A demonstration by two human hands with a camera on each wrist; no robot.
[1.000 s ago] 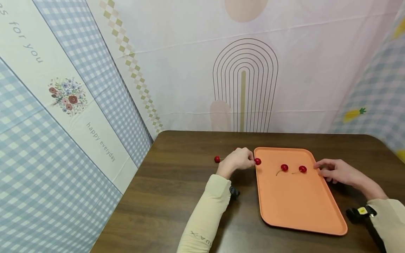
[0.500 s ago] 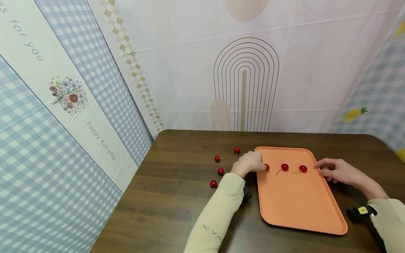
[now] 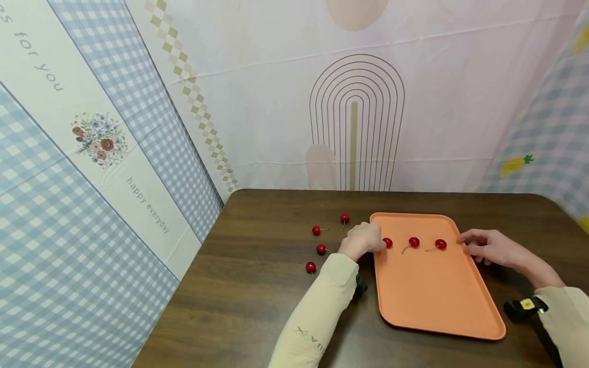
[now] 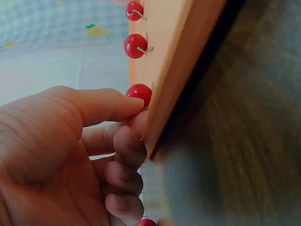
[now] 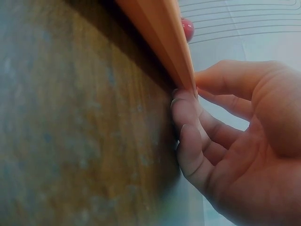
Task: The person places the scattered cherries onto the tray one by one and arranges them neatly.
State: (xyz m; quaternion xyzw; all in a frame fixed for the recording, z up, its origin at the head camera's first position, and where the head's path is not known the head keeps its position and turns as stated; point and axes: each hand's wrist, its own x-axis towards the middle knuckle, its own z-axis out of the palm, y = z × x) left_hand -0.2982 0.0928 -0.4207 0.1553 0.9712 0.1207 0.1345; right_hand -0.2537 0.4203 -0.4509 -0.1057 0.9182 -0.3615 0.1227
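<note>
An orange tray [image 3: 437, 296] lies on the wooden table. My left hand [image 3: 364, 239] reaches over its left rim, and thumb and forefinger pinch a red cherry [image 4: 139, 94] by its stem end, the fruit at the tray surface. To the right of it on the tray are a middle cherry [image 3: 414, 242] and a right cherry [image 3: 440, 244], each with a thin stem. My right hand [image 3: 494, 249] holds the tray's right rim, thumb on top and curled fingers against the outer side, as the right wrist view shows. The stem in my left fingers is mostly hidden.
Several loose cherries lie left of the tray: a far one [image 3: 345, 218], a left one [image 3: 316, 230], a middle one [image 3: 321, 249] and a near one [image 3: 310, 267]. A patterned cloth [image 3: 267, 102] hangs behind the table [image 3: 230, 286].
My left hand has carried its cherry rightward over the tray's left rim, down beside the other two, and has hardly moved since half a second ago. My right hand keeps its place.
</note>
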